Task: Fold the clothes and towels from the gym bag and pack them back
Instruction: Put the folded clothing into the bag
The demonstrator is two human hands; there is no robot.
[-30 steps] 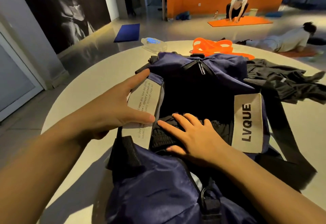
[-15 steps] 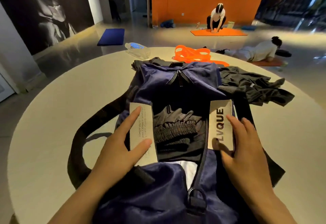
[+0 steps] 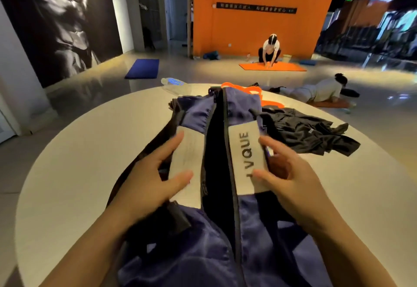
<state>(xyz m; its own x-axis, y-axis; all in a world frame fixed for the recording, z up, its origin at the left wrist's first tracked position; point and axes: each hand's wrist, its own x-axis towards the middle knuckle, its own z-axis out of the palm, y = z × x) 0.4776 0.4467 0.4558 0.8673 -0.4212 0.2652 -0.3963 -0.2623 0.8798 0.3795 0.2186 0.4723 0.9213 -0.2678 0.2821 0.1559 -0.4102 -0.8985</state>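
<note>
Both hands are gripping the navy gym bag (image 3: 198, 262) at its mouth, one on each side of the narrow dark opening. Left hand (image 3: 149, 180) is lying against the pale panel (image 3: 188, 162) on the left flap, fingers stretched up along its outer edge and thumb crossing onto the panel's lower part, so it is pinching the flap between thumb and fingers. Right hand (image 3: 291, 178) is doing the same on the white LVQUE label (image 3: 247, 160), thumb pressing on the label's lower end near the first letter, fingers reaching up along its outer edge (some motion blur on both hands, fingertip contact hard to read exactly). Neither hand is closing into a fist; fingers are mostly extended, wrapping the fabric.

Bag is sitting on the round white table (image 3: 74, 169), running from the near edge toward the middle, its two flaps standing close together with black piping along the opening. Black strap (image 3: 144, 155) is trailing off the bag's left side. Crumpled black garment (image 3: 309, 131) is lying on the table just right of the bag, touching it. Orange band (image 3: 248, 90) is lying beyond the bag's far end, with a clear water bottle (image 3: 173, 82) near the table's far-left edge.
</note>
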